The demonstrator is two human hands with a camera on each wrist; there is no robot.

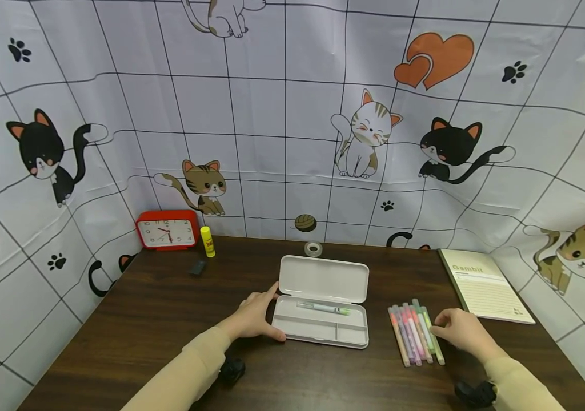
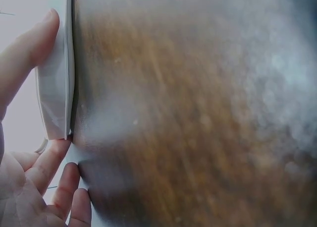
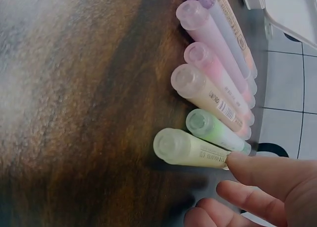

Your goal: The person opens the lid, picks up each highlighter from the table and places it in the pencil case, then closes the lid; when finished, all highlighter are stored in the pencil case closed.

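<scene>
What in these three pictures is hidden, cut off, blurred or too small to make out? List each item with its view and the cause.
- Clock: head view, hands too small to read the time.
- Pen in the pencil case: head view, print too small.
- Tabletop: left wrist view, blurred.
- Left hand: left wrist view, cut off by the frame edge.
- Right hand: right wrist view, fingertip covers part of the nearest highlighter.

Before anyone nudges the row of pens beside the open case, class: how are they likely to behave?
The pens look round-barrelled, so they would probably roll apart on the smooth table. They seem stiff, light plastic, likely easy to lift. The right hand touches the outermost pen, so that one would probably shift first.
</scene>
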